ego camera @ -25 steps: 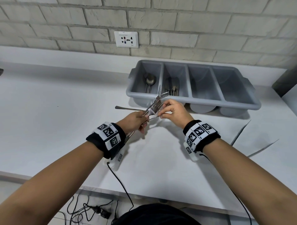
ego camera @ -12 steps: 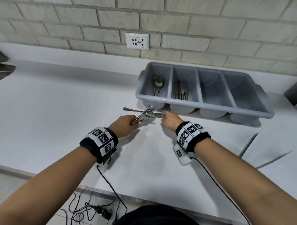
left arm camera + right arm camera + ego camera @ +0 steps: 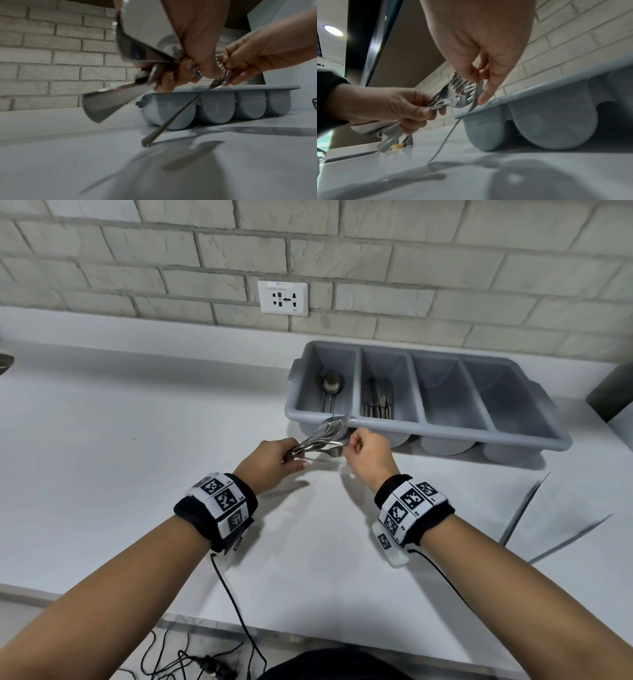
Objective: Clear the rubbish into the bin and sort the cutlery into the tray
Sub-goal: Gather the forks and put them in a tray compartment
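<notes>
My left hand (image 3: 291, 455) grips a bundle of forks (image 3: 322, 436) by their handles, tines pointing at the grey four-compartment tray (image 3: 513, 436). My right hand (image 3: 352, 448) pinches the head of a single fork (image 3: 178, 112). That fork slants down and its handle tip touches the counter. In the right wrist view the right hand (image 3: 481, 83) holds this fork (image 3: 452, 132) just in front of the tray's rim (image 3: 539, 89). A spoon (image 3: 330, 385) lies in the leftmost compartment and more cutlery (image 3: 378, 404) in the second. The two right compartments look empty.
The tray stands against a brick wall with a socket (image 3: 282, 297). A dark object (image 3: 613, 392) stands at the far right and another (image 3: 5, 362) at the left edge. Cables (image 3: 205, 669) hang below the counter's front edge.
Both hands have dropped from in front of the tray to just above the counter. The handle that stuck out to the left of my left hand no longer shows there.
</notes>
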